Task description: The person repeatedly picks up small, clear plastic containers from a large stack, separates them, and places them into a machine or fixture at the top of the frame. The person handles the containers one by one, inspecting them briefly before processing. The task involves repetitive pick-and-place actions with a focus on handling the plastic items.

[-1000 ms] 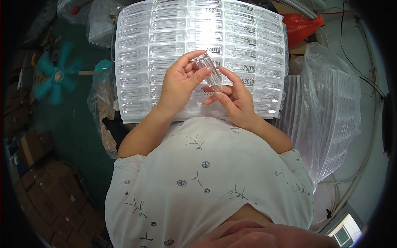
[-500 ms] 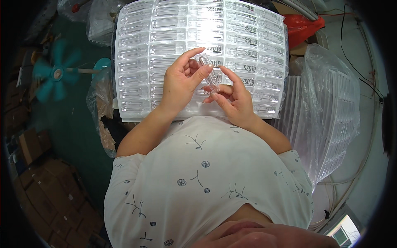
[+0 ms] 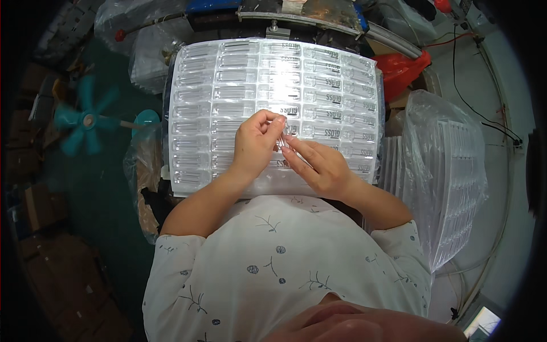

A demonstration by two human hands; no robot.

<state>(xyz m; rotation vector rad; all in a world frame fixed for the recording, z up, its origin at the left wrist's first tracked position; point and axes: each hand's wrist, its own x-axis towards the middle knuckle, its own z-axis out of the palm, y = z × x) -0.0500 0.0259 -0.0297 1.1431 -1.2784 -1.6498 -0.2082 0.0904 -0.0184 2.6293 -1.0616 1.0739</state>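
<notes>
My left hand (image 3: 254, 142) pinches the upper end of a small clear plastic tube (image 3: 283, 140), thumb and fingers pressed together. The fingers of my right hand (image 3: 326, 170) close on the tube's lower part from the right, so much of it is hidden. Both hands are over the near middle of a white tray (image 3: 268, 184). Rows of similar clear tubes (image 3: 188, 111) lie flat in its compartments. Dark lettering marks the tubes in the right-hand columns, while those on the left look plain.
Beyond the tray stands a machine with a metal bar (image 3: 296, 21). A red plastic bag (image 3: 401, 74) lies at the far right, above stacked trays wrapped in clear plastic (image 3: 450, 188). On the left are a teal fan (image 3: 88, 119) and cardboard boxes (image 3: 62, 285).
My hands have drawn closer together, and the right fingers have closed farther over the tube, covering more of it. The whole scene sits lower in view, exposing the machine behind the tray.
</notes>
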